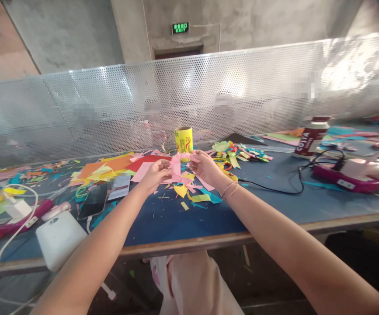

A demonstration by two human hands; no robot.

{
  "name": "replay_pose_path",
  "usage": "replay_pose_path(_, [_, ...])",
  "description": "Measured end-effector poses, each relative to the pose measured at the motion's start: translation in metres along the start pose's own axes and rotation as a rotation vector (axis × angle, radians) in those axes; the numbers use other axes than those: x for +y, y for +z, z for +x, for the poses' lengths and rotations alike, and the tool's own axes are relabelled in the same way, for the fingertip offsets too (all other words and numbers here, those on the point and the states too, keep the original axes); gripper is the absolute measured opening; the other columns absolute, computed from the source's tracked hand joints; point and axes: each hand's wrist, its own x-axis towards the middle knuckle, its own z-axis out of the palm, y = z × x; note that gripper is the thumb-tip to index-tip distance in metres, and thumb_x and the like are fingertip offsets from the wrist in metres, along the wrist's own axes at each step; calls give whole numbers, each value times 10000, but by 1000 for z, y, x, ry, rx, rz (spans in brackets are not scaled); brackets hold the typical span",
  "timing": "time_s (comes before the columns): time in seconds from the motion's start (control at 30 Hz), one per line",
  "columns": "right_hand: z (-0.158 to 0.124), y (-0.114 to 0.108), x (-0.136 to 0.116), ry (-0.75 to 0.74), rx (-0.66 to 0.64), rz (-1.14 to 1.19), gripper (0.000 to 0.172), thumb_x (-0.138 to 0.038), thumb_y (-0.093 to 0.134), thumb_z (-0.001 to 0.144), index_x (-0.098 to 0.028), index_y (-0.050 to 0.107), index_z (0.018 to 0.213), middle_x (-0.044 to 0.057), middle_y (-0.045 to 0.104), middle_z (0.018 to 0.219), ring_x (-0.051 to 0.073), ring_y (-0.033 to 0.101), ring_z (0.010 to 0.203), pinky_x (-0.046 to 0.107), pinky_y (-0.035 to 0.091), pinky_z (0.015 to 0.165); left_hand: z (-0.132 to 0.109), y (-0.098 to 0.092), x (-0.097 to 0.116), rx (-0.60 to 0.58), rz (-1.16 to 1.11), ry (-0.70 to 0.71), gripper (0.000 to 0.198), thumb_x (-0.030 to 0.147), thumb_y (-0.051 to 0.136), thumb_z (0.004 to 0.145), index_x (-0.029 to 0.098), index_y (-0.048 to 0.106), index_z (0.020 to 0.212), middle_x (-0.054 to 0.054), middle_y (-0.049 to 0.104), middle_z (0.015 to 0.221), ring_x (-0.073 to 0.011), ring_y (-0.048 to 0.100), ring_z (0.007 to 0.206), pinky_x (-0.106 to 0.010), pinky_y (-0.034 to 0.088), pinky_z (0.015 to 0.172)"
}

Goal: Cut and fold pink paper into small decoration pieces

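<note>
A pink paper cutout (176,165) is held up over the table between my two hands. My left hand (156,176) pinches its left side, fingers closed. My right hand (206,168) grips its upper right part between thumb and fingers. Just behind the paper stands a yellow cylindrical can (184,139), upright. Below my hands lie pink, yellow and blue paper scraps (180,190). Right of my right hand is a yellow tool (227,173) with a black cord, partly hidden by the hand. Finer details of the cutout are too small to make out.
Coloured paper sheets (106,166), a phone (95,200) and a white box-like device (60,238) lie left. Paper flowers (231,151), a Costa bottle (312,138) and a purple power strip (348,178) stand right. A perforated metal screen (123,109) runs behind the blue table (182,227).
</note>
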Motion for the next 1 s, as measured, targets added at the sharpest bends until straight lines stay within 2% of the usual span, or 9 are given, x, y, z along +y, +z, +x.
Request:
replay_pose_path(0.27, [-1,3,-3,-77,70,-124,230,-237,684,587,-205,469,661,-45,503,681,64,449,579,206,343,489,0,1,0,15,-7,-7,318,159,707,589,160,529,853,5,543,824,-84,558,702,-255,480,673])
replay_pose_path(1.0, [-2,5,-2,-128,48,-151,261,-259,720,592,-196,471,640,-43,487,664,57,461,587,197,376,514,1,0,-1,11,12,-16,326,154,708,589,157,531,863,-4,538,850,-93,568,724,-271,488,688])
